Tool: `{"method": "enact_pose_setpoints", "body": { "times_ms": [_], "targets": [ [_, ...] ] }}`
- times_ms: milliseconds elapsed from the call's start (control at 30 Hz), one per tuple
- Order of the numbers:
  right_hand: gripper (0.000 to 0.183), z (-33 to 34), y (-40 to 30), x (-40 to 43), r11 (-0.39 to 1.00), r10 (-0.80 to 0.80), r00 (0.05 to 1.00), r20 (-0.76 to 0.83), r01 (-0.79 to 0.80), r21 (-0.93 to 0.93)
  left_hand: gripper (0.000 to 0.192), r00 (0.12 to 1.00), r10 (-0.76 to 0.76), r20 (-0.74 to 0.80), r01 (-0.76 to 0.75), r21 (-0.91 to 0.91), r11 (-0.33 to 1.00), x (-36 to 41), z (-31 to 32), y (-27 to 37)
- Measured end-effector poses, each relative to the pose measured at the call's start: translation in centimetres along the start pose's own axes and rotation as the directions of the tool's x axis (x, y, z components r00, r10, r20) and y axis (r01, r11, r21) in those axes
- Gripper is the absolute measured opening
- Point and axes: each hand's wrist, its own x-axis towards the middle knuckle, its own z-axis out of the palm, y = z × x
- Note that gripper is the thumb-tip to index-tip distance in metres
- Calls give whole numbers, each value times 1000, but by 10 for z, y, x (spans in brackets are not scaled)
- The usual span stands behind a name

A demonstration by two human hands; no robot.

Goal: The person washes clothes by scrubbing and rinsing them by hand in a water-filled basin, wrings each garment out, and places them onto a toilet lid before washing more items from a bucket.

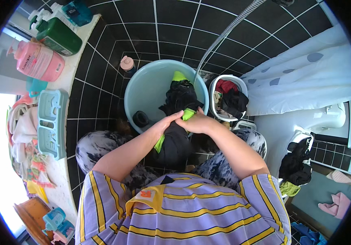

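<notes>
A black garment with lime-green trim [180, 95] is bunched between my two hands. Its far end lies inside a large light-blue plastic tub [135, 88], while the near end hangs over the tub's front rim towards my lap. My left hand [169, 121] grips the cloth from the left, thumb on top. From the right, my right hand [195, 122] holds the same bunch, close against a lime-green band. A dark round object [140, 118], seemingly a rolled strap or hose, sits at the lower left inside the tub. Fingers beneath the cloth are hidden.
A white basket [245, 88] of dark and red clothes stands right of the tub. A metal shower hose [224, 35] hangs down to the tub's right rim. Left, a ledge [60, 183] carries pump bottles and a blue soap dish [52, 122]. A shower curtain [301, 73] hangs at right.
</notes>
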Motion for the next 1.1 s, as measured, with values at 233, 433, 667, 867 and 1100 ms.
{"method": "enact_pose_setpoints", "body": {
  "times_ms": [233, 433, 667, 867, 1100],
  "targets": [
    [74, -38, 15, 4, 998, -21, 937, 347, 42, -53, 33, 998, -20, -66, 20, -5, 1000, -9, 3, 3],
    [95, -7, 52, -3, 65, 304, 950, -70, 53, 997, 40, 997, 73, 24, -69, -139, 988, -34, 31, 29],
    [102, 43, 3, 17, -514, -21, 952, -305, 251, 820, 41, 998, 28, 54, -18, -183, 983, -56, 53, 28],
    [62, -17, -6, 19, -98, 92, 978, -187, 196, 976, 48, 923, 371, -105, -330, 283, 901, -31, 29, -18],
    [78, 18, 1, 55, 718, 210, 764, -610, 303, 627, 55, 702, 708, 75, -35, 997, -71, 1, 8, -28]
  ]
}}
